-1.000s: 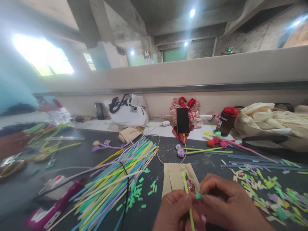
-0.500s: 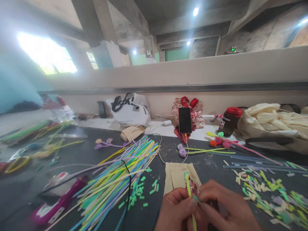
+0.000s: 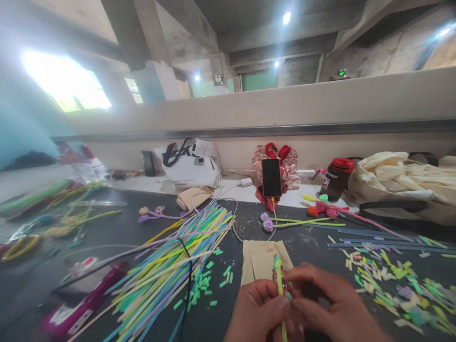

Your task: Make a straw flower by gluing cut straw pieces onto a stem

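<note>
My left hand (image 3: 261,308) is closed, pinching a yellow-green pipe cleaner (image 3: 280,280) upright between thumb and finger. A teal-green tip (image 3: 277,261) tops this stem. Close against it, my right hand (image 3: 324,299) is also closed, its thumb and fingertips around a small teal piece (image 3: 288,296) beside the stem. Something reddish and shiny shows behind the stem, partly covered by the fingers. Beyond both hands lies a folded beige paper or cloth (image 3: 258,259) on the dark table.
On the left lie a bundle of coloured pipe cleaners (image 3: 171,256), cut green bits (image 3: 201,285) and a purple tool (image 3: 85,304). More cut pieces (image 3: 402,285) are scattered right. Purple flowers (image 3: 267,222), a phone (image 3: 271,178), a bottle (image 3: 338,180) and bags stand behind.
The view has shifted slightly. My right fingers have moved up a little along the stem and cover more of the reddish thing. Both hands keep their hold.
</note>
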Demonstrator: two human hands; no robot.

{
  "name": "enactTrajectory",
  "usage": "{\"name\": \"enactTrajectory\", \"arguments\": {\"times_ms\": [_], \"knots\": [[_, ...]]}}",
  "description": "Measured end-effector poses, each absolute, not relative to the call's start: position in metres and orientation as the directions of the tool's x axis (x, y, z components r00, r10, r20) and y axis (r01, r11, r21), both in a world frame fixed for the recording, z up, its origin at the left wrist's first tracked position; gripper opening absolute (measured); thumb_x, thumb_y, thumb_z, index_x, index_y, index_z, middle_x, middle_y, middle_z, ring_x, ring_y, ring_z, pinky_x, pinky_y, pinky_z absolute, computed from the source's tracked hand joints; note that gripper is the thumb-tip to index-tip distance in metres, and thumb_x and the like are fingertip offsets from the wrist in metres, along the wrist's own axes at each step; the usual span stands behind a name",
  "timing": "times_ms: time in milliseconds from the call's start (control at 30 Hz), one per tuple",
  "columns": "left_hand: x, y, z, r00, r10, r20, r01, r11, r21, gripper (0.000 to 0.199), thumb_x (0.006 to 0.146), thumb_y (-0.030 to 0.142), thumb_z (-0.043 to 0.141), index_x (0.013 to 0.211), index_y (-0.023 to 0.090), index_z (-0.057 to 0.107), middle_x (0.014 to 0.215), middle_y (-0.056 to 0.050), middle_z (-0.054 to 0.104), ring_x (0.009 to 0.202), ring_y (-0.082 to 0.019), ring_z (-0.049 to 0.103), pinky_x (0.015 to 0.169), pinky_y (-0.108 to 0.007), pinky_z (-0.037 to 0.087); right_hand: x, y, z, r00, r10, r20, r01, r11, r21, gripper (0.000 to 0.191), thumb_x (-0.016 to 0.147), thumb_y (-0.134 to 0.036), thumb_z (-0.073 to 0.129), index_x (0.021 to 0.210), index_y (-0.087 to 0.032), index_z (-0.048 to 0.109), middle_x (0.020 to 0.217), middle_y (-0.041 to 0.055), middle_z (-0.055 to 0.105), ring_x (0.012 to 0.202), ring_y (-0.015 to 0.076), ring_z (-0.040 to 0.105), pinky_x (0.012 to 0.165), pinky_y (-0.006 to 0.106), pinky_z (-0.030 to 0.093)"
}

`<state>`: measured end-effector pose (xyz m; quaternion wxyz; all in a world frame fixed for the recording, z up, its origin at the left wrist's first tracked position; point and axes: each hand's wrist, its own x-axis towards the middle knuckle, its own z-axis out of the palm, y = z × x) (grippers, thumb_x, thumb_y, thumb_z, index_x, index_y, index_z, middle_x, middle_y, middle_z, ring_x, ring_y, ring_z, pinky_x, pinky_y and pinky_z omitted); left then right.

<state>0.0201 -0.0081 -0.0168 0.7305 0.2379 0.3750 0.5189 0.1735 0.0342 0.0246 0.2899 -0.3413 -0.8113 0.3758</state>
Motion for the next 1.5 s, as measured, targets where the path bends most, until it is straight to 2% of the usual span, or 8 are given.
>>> {"name": "enactTrajectory", "arguments": {"times_ms": [100,200,600,933,1167,1233,1333,1500], "knots": [[0.018,-0.008,-0.014,0.220,0.930,-0.295,-0.541,0.368,0.756,0.036,0.050,0.041,0.079,0.057,0.013,0.058,0.042,-0.002,0.061,0.039,-0.010,0.054,0.040,-0.017,0.032,0.174,0.036,0.036,-0.682,0.680,0.269,0.249,0.561,-0.789,0.021,0.080,-0.013,0.054,0.095,-0.025,0.063,0.081,-0.0012,0.064,0.076,0.0127,0.061,0.067,0.019,0.046],[0.017,-0.008,-0.010,0.247,0.922,-0.298,-0.547,0.386,0.743,0.034,0.051,0.039,0.080,0.057,0.013,0.058,0.043,-0.001,0.062,0.039,-0.008,0.053,0.040,-0.017,0.031,0.174,0.035,0.044,-0.682,0.685,0.256,0.231,0.533,-0.814,0.015,0.078,-0.010,0.055,0.079,-0.022,0.065,0.075,-0.0011,0.063,0.072,0.0115,0.061,0.064,0.017,0.045],[0.017,-0.010,-0.006,0.260,0.912,-0.318,-0.600,0.410,0.687,0.030,0.054,0.034,0.080,0.061,0.013,0.060,0.045,-0.001,0.063,0.041,-0.009,0.055,0.041,-0.016,0.037,0.169,0.039,0.007,-0.536,0.835,0.123,-0.179,0.030,-0.983,0.008,0.073,-0.028,0.070,0.068,-0.021,0.069,0.072,-0.0016,0.056,0.063,0.0118,0.056,0.055,0.020,0.045],[0.018,-0.012,0.003,0.214,0.909,-0.359,-0.580,0.414,0.702,0.034,0.048,0.036,0.081,0.059,0.015,0.056,0.041,0.001,0.061,0.038,-0.009,0.053,0.043,-0.018,0.039,0.167,0.039,0.005,-0.745,0.656,-0.123,-0.164,-0.359,-0.919,0.031,0.068,-0.042,0.072,0.073,-0.015,0.057,0.056,-0.0035,0.057,0.050,0.0111,0.058,0.049,0.020,0.041],[0.019,-0.010,-0.005,0.221,0.902,-0.370,-0.534,0.430,0.728,0.039,0.043,0.041,0.082,0.058,0.014,0.058,0.047,-0.005,0.066,0.041,-0.010,0.055,0.039,-0.017,0.028,0.168,0.042,-0.008,-0.768,0.623,-0.149,-0.140,-0.390,-0.910,0.027,0.068,-0.037,0.071,0.073,-0.014,0.057,0.055,-0.0013,0.059,0.049,0.0103,0.056,0.046,0.017,0.035],[0.018,-0.009,-0.005,0.223,0.898,-0.379,-0.532,0.438,0.724,0.037,0.044,0.038,0.082,0.056,0.014,0.058,0.046,-0.003,0.064,0.039,-0.008,0.053,0.038,-0.017,0.027,0.169,0.042,-0.001,-0.754,0.643,-0.133,-0.116,-0.331,-0.937,0.020,0.070,-0.033,0.067,0.071,-0.016,0.057,0.058,-0.0021,0.058,0.051,0.0107,0.056,0.047,0.018,0.037],[0.017,-0.008,-0.002,0.232,0.900,-0.370,-0.548,0.435,0.714,0.036,0.044,0.039,0.081,0.053,0.013,0.058,0.043,-0.001,0.061,0.037,-0.007,0.050,0.038,-0.017,0.027,0.172,0.041,0.020,-0.643,0.765,0.037,0.065,0.102,-0.993,0.006,0.071,-0.015,0.060,0.067,-0.019,0.060,0.068,-0.0032,0.057,0.061,0.0108,0.057,0.056,0.019,0.042],[0.016,-0.008,0.004,0.252,0.890,-0.381,-0.534,0.456,0.712,0.033,0.045,0.036,0.081,0.050,0.013,0.058,0.041,0.000,0.059,0.035,-0.006,0.045,0.038,-0.017,0.023,0.180,0.039,0.047,-0.727,0.623,0.287,0.287,0.656,-0.698,0.015,0.077,-0.009,0.055,0.070,-0.021,0.060,0.073,0.0000,0.062,0.068,0.0117,0.060,0.058,0.017,0.044]]}}
